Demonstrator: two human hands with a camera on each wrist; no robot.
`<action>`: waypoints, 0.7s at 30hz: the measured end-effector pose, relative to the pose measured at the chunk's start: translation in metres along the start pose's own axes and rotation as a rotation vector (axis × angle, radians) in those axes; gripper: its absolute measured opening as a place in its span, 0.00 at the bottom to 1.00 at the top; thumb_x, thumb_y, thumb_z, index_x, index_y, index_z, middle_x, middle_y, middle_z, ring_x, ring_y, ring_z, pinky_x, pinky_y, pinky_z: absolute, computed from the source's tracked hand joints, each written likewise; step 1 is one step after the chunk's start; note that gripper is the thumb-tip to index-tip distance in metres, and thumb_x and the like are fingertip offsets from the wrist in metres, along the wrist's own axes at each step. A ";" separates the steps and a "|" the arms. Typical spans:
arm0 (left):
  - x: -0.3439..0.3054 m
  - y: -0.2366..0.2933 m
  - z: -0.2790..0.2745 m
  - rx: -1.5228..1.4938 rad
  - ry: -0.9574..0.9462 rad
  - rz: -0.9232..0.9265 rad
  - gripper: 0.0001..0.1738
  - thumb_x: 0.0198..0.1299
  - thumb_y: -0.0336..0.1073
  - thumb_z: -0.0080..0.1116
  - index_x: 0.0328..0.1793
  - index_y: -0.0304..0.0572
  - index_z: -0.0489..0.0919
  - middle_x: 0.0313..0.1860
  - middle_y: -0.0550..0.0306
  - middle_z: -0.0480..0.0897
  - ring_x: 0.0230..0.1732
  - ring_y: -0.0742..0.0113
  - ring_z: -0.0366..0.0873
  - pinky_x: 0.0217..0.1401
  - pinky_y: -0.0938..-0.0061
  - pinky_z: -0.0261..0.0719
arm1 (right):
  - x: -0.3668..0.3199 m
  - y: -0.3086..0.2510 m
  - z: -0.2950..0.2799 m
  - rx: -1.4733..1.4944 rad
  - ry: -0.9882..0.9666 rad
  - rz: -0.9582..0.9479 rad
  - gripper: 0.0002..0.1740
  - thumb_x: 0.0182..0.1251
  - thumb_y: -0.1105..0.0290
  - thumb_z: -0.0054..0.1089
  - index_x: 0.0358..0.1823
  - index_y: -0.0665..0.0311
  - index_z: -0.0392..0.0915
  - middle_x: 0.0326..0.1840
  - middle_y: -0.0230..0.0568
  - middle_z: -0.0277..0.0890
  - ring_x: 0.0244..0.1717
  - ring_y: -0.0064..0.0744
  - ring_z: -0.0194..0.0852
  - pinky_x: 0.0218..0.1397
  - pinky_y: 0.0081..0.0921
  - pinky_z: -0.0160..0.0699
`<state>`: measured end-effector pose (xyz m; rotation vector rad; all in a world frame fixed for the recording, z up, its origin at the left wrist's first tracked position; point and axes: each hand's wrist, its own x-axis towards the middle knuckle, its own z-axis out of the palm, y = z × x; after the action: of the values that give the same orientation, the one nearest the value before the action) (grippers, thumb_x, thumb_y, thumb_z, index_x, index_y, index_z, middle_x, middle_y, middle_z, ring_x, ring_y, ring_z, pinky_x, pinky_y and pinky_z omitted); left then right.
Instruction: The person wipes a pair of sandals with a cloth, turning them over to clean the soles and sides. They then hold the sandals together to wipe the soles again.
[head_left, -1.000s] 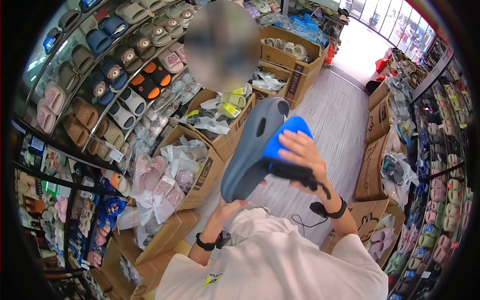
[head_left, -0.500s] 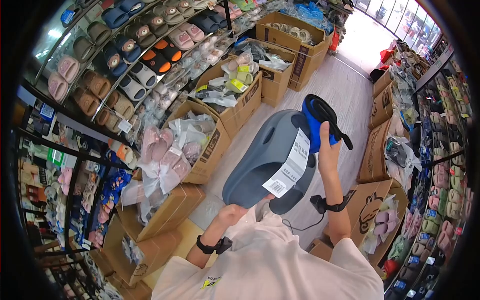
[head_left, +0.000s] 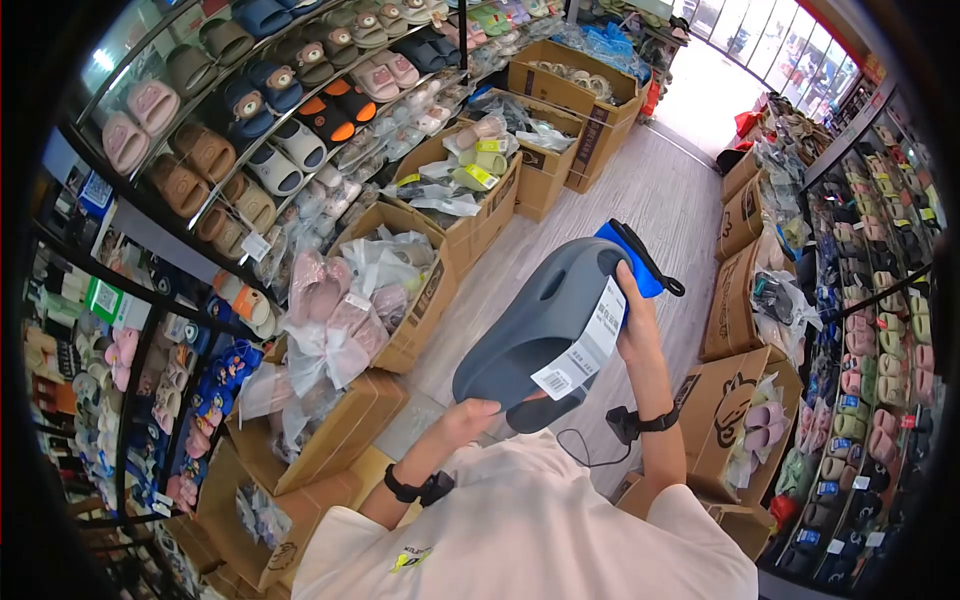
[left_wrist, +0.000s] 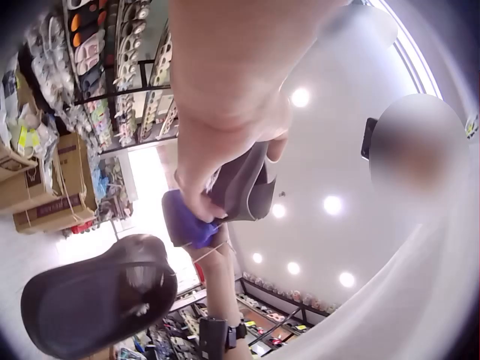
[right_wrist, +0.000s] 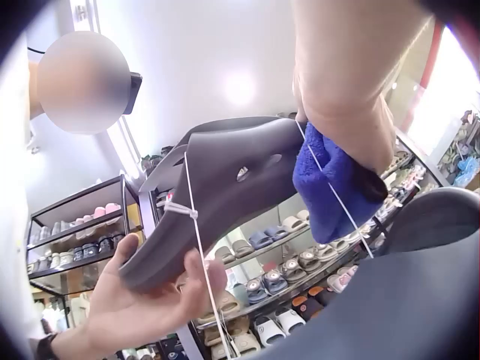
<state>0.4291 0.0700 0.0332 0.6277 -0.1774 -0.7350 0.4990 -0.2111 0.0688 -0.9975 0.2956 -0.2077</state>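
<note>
A pair of dark grey slippers, joined by thin white string, is raised before the chest. My left hand grips the near end, its thumb on the edge; in the right wrist view that hand cups one slipper. At the far end my right hand holds a blue cloth with a black strap against the slipper's side. The cloth looks fluffy in the right wrist view. A white label hangs over the slippers. Another slipper shows low in the left wrist view.
Shelves of slippers line the left, and more racks stand at right. Cardboard boxes of bagged footwear flank a grey floor aisle leading to a bright doorway. A person's blurred head is in the left wrist view.
The slippers have turned, bringing the label into view. My right hand swung outward with the blue cloth, then came back in to their far side. My left hand has kept its grip on the near end.
</note>
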 end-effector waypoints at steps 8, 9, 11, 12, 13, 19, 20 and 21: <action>-0.032 0.065 -0.038 0.635 0.196 0.147 0.37 0.62 0.32 0.70 0.77 0.29 0.69 0.65 0.51 0.80 0.66 0.66 0.76 0.72 0.71 0.70 | -0.024 0.017 0.068 -0.113 0.028 -0.219 0.30 0.68 0.66 0.72 0.69 0.66 0.74 0.60 0.39 0.81 0.58 0.30 0.80 0.65 0.29 0.77; -0.032 0.066 -0.043 0.683 0.196 0.196 0.37 0.61 0.31 0.71 0.76 0.29 0.70 0.64 0.51 0.80 0.64 0.66 0.77 0.71 0.71 0.71 | -0.025 0.018 0.068 -0.150 0.012 -0.215 0.30 0.68 0.67 0.72 0.69 0.66 0.74 0.60 0.40 0.81 0.57 0.30 0.81 0.65 0.29 0.77; -0.022 0.073 -0.054 0.797 0.182 0.323 0.38 0.59 0.30 0.73 0.75 0.29 0.71 0.63 0.51 0.81 0.61 0.65 0.79 0.69 0.71 0.73 | -0.032 0.015 0.089 -0.219 0.014 -0.244 0.31 0.66 0.72 0.73 0.69 0.68 0.74 0.61 0.42 0.81 0.57 0.31 0.81 0.65 0.30 0.78; -0.021 0.082 -0.050 0.882 0.210 0.312 0.37 0.58 0.30 0.73 0.74 0.29 0.73 0.62 0.50 0.83 0.59 0.65 0.80 0.66 0.69 0.75 | -0.033 0.017 0.098 -0.252 -0.004 -0.267 0.31 0.65 0.73 0.73 0.69 0.68 0.74 0.61 0.42 0.81 0.58 0.31 0.81 0.65 0.30 0.79; -0.019 0.086 -0.054 0.973 0.220 0.318 0.36 0.57 0.30 0.73 0.72 0.29 0.74 0.60 0.50 0.83 0.58 0.65 0.80 0.64 0.69 0.75 | -0.035 0.018 0.106 -0.286 -0.019 -0.286 0.31 0.64 0.74 0.74 0.69 0.69 0.74 0.62 0.43 0.81 0.58 0.31 0.81 0.65 0.30 0.79; 0.011 0.098 -0.076 1.113 0.290 0.410 0.26 0.55 0.26 0.70 0.61 0.30 0.78 0.49 0.52 0.82 0.51 0.69 0.80 0.56 0.72 0.77 | -0.017 0.035 0.138 -0.376 -0.098 -0.294 0.31 0.60 0.76 0.77 0.65 0.71 0.77 0.60 0.41 0.82 0.56 0.29 0.82 0.64 0.28 0.80; 0.020 0.099 -0.086 0.983 0.285 0.403 0.24 0.55 0.25 0.69 0.59 0.30 0.78 0.47 0.53 0.82 0.51 0.71 0.79 0.56 0.73 0.77 | -0.013 0.035 0.142 -0.387 -0.107 -0.320 0.31 0.60 0.76 0.77 0.65 0.71 0.77 0.59 0.41 0.82 0.55 0.29 0.82 0.63 0.28 0.80; 0.028 0.106 -0.088 0.858 0.277 0.399 0.23 0.55 0.24 0.68 0.58 0.30 0.78 0.45 0.54 0.81 0.50 0.72 0.79 0.55 0.74 0.76 | -0.007 0.035 0.146 -0.394 -0.118 -0.350 0.30 0.60 0.75 0.77 0.64 0.72 0.77 0.59 0.41 0.83 0.55 0.29 0.82 0.63 0.28 0.81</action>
<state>0.5420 0.1529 0.0231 1.4507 -0.3534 -0.1473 0.5429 -0.0743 0.1145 -1.4460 0.0502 -0.4172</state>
